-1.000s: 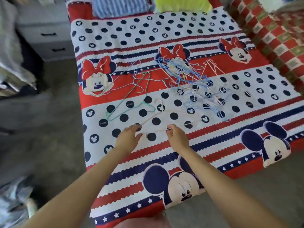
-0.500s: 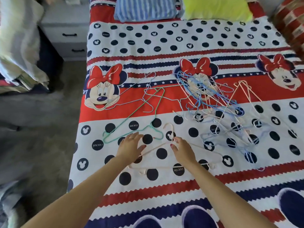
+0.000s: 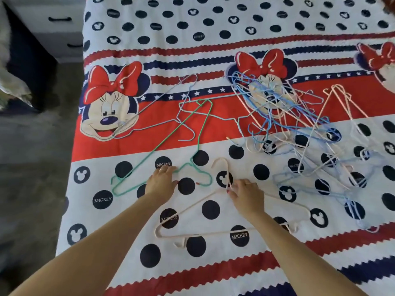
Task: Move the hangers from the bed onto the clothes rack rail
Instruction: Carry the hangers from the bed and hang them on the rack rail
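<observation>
A cream-pink hanger (image 3: 203, 234) lies flat on the Mickey-print bedspread (image 3: 245, 30) close to me, hook pointing away. My right hand (image 3: 245, 194) pinches its neck just below the hook. My left hand (image 3: 161, 182) lies with straight fingers on the lower edge of a green hanger (image 3: 150, 151). A pale blue hanger (image 3: 181, 103) crosses the green one further back. A tangled pile of several blue and pink hangers (image 3: 295, 129) spreads over the bed's right side. No clothes rack is in view.
A grey chest of drawers (image 3: 57, 20) stands at the top left beside the bed. Grey carpet (image 3: 32, 171) runs along the bed's left edge. Some cloth shows at the far left border.
My view has drawn closer to the bed. Both hands slid forward: the right one reached the pink hanger's neck, the left one came onto the green hanger.
</observation>
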